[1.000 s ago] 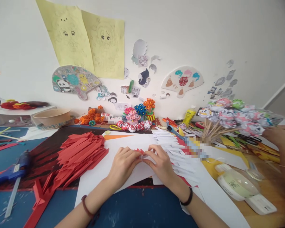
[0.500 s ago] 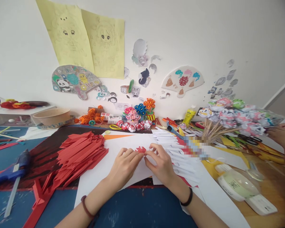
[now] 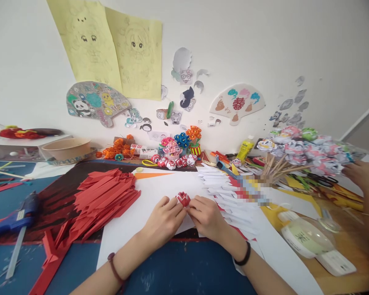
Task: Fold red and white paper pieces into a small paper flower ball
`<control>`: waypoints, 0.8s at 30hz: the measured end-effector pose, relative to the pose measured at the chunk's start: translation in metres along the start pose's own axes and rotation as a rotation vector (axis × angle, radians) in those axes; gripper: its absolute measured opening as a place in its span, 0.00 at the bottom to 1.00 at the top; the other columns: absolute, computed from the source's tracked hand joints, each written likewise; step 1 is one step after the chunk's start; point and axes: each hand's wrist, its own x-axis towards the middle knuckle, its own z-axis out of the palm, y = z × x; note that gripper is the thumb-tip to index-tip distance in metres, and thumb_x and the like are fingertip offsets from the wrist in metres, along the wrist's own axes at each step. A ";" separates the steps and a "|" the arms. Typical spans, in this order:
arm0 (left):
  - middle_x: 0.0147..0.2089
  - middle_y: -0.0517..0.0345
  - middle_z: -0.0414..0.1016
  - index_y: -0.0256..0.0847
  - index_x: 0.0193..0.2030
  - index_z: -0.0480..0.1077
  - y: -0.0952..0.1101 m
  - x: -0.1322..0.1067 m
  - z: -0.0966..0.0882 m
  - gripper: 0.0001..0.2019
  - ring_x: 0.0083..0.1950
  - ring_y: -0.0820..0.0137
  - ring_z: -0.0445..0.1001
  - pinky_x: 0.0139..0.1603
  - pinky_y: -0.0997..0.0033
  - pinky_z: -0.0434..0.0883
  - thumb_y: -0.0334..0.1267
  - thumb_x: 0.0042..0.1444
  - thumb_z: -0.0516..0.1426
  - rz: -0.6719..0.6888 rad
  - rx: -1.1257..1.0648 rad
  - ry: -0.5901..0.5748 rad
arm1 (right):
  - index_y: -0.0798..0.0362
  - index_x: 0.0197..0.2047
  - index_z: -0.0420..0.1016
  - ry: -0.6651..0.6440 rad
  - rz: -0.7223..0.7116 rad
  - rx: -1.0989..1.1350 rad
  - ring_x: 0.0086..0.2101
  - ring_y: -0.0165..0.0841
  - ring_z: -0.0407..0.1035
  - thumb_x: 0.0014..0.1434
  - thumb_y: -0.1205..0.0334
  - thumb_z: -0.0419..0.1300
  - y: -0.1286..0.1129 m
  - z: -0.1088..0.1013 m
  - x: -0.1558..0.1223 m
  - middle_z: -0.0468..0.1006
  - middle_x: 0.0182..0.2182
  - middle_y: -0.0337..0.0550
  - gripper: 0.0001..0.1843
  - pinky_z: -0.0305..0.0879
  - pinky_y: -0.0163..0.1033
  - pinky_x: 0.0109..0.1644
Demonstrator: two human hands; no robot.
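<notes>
Between my two hands is a small red-and-white folded paper flower [image 3: 183,199], its pointed petals facing up and forward. My left hand [image 3: 166,218] grips its left side with the fingers bent together. On the other side my right hand [image 3: 207,214] pinches it; the fingertips partly hide its lower part. Both hands are over white paper sheets [image 3: 153,194]. To the left lies a heap of red folded paper strips [image 3: 106,200]. White folded paper strips [image 3: 230,205] lie in a row just right of my right hand.
A blue glue gun [image 3: 24,215] lies at far left, near a round tan bowl [image 3: 67,148]. Small red-and-white paper balls [image 3: 171,164] sit at the back. At right are paper flowers on sticks [image 3: 292,151], a clear bottle [image 3: 307,237] and another person's hand [image 3: 364,176].
The flower has tipped and come lower, so its white-edged petals now show. My right fingers have closed in around it, and both hands have come slightly lower.
</notes>
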 end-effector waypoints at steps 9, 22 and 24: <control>0.29 0.58 0.66 0.39 0.28 0.62 -0.005 0.002 -0.003 0.15 0.32 0.68 0.61 0.35 0.63 0.53 0.28 0.69 0.47 0.095 -0.056 -0.067 | 0.51 0.24 0.67 -0.079 -0.123 0.021 0.27 0.34 0.58 0.65 0.75 0.46 0.004 0.002 -0.002 0.68 0.24 0.42 0.20 0.54 0.41 0.28; 0.30 0.58 0.68 0.39 0.32 0.65 -0.008 -0.001 0.000 0.12 0.34 0.68 0.63 0.35 0.63 0.53 0.29 0.68 0.49 0.015 -0.076 -0.065 | 0.53 0.25 0.70 -0.059 -0.020 0.006 0.27 0.33 0.58 0.65 0.74 0.48 0.009 -0.001 0.000 0.70 0.24 0.41 0.19 0.51 0.40 0.29; 0.31 0.57 0.69 0.40 0.34 0.67 -0.009 -0.002 0.002 0.10 0.34 0.67 0.63 0.36 0.62 0.53 0.29 0.68 0.49 -0.013 -0.046 -0.044 | 0.53 0.27 0.73 -0.033 0.036 0.034 0.28 0.33 0.59 0.66 0.73 0.48 0.009 -0.003 0.001 0.71 0.24 0.42 0.19 0.52 0.40 0.30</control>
